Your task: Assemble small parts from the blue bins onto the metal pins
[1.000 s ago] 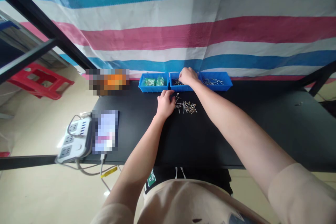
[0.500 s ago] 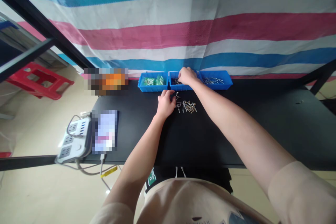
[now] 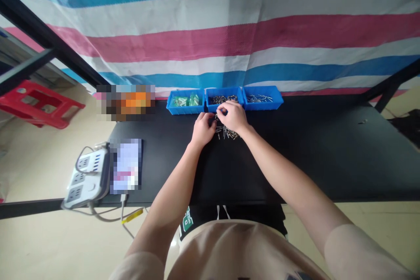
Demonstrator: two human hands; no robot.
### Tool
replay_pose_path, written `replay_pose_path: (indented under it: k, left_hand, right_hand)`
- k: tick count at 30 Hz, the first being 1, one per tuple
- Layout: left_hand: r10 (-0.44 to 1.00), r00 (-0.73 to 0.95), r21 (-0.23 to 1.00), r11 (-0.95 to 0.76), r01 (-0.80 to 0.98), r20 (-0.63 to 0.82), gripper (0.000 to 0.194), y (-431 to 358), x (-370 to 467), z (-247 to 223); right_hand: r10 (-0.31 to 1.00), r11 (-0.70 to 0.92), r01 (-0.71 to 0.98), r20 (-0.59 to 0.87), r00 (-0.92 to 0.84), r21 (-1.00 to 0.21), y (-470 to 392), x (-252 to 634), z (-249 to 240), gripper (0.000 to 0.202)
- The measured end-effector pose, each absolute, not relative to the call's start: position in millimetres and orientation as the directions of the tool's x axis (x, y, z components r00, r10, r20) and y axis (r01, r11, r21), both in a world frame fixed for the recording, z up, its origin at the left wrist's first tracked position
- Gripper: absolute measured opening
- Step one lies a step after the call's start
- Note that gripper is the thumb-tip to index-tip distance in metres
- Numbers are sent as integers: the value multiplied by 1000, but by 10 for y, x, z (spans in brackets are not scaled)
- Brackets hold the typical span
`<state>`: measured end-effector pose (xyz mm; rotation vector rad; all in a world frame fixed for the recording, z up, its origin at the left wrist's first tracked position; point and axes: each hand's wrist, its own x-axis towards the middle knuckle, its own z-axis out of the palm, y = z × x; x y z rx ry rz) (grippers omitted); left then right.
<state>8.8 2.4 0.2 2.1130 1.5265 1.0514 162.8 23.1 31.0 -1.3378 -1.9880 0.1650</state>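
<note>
Both hands at frame centre, over black counter (image 3: 315, 157). Left hand (image 3: 203, 130), fingers bent; right hand (image 3: 232, 116) just beside, fingers curled inward. Small metal piece (image 3: 216, 117) between fingertips; cannot tell which fingers grip it. Metal pins (image 3: 226, 133) in loose pile, partly under right hand. Above centre, row: left bin (image 3: 187, 110) with green packets (image 3: 194, 100), middle bin (image 3: 208, 106) with brownish parts (image 3: 223, 99), right bin (image 3: 265, 105) with slender pins (image 3: 259, 98).

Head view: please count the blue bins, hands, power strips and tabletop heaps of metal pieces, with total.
Left blue bin, middle blue bin, right blue bin: 3
Left hand, right hand: 2
Power strip: 1
Tabletop heap of metal pieces: 1
Total: 7
</note>
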Motion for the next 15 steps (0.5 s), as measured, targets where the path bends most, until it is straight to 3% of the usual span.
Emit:
replay_pose_path:
  k: [8, 15]
  left_hand:
    - [905, 236, 501, -397, 769, 355, 27, 10, 101, -44]
    - [909, 298, 415, -401, 817, 293, 28, -27, 124, -4]
  right_hand:
    - [918, 304, 863, 366, -152, -403, 4, 1749, 19, 27]
    - [934, 311, 865, 294, -202, -393, 16, 1738, -53, 26]
